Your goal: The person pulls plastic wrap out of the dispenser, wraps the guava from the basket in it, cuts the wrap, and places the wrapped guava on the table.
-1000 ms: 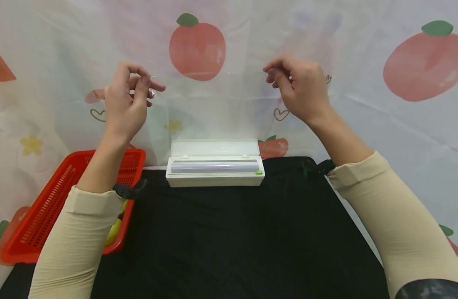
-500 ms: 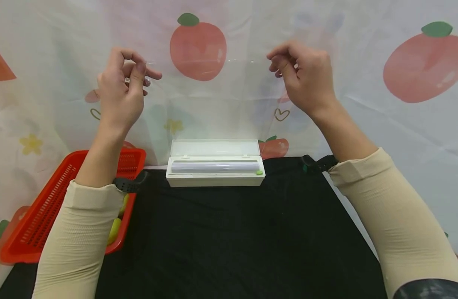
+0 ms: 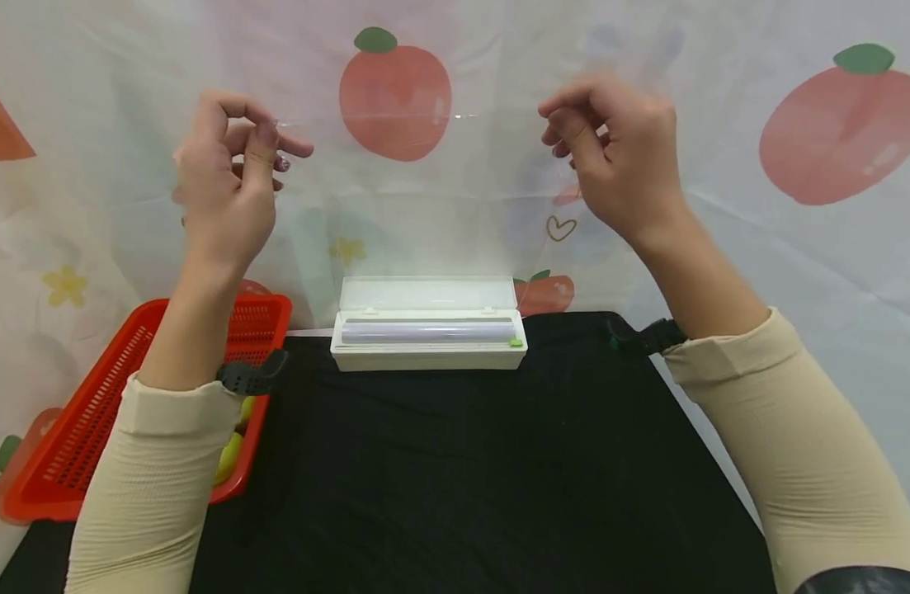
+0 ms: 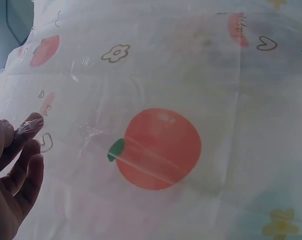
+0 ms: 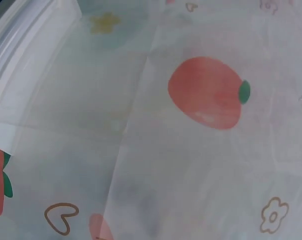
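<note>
Clear film [image 3: 465, 116], approx. centre-top at 12 o'clock, stretched btwn both hands in the head view. L hand [image 3: 228, 177] up at 10 o'clock, thumb + index pinching one end; R hand [image 3: 625, 157] at 2, thumb + fingertips pinched at the other end, exact grip partly hidden. From where I stand, film seems to drop twd the white box [image 3: 428, 361] at 6, just below centre; can't tell if it's joined to the roll [image 3: 428, 332] inside. Lid [image 3: 428, 294] up, green slider [image 3: 516, 342] at the roll's R end. Red basket [image 3: 61, 429] w/ yellow fruit [image 3: 230, 458] at 8, partly behind L forearm.

L wrist view: L hand at 9 o'clock, film crinkled at fingertips; printed peach [image 4: 158, 150] behind, nr centre.

R wrist view: no hand showing; white plastic edge at 10–11, prob. the box.

Step, my guess: drawing out/holding up a sheet. Next move prob. calls for even tension, both corners kept apart, then lowering to cut if attached; slack would likely make it cling to itself.
</note>
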Action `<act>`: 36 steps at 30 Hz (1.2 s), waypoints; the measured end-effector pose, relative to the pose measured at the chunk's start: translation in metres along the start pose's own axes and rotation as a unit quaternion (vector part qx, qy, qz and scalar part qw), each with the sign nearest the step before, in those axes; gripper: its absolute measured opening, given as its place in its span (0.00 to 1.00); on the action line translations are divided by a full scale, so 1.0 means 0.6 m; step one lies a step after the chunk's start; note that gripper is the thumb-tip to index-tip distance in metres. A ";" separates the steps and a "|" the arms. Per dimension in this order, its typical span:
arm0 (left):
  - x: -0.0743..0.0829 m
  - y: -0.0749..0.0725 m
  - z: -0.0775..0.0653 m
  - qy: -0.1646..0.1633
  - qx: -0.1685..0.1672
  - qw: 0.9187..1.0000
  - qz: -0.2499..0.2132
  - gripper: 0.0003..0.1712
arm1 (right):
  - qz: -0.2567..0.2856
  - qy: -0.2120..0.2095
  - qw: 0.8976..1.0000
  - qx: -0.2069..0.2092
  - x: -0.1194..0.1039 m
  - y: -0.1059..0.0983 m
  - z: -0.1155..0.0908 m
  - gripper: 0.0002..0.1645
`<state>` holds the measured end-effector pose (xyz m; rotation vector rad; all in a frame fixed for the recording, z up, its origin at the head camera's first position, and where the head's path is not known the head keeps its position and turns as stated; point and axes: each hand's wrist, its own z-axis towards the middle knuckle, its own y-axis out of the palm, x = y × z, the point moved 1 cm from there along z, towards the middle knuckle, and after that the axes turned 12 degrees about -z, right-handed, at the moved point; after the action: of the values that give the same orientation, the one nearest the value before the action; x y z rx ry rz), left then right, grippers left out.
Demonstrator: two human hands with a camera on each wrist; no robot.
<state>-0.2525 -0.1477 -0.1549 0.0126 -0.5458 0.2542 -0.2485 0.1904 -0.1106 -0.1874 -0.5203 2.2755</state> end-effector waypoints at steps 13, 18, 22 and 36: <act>0.057 -0.073 -0.152 0.055 -0.006 0.997 -0.047 0.10 | 0.182 0.013 0.983 0.006 -0.148 -0.050 -0.181 0.13; 0.064 -0.089 -0.220 0.062 -0.033 0.997 -0.033 0.11 | 0.197 -0.008 0.980 -0.020 -0.161 -0.043 -0.240 0.14; 0.074 -0.092 -0.271 0.073 -0.049 0.996 -0.033 0.15 | 0.226 -0.013 0.974 -0.030 -0.174 -0.040 -0.287 0.11; 0.080 -0.141 -0.379 0.004 -0.183 0.981 -0.065 0.10 | 0.411 0.084 0.897 -0.140 -0.243 -0.005 -0.473 0.12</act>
<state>-0.0760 -0.2006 -0.3198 -0.3089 -0.5754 0.0235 -0.0638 0.1737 -0.3706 -0.8862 -0.7771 2.9383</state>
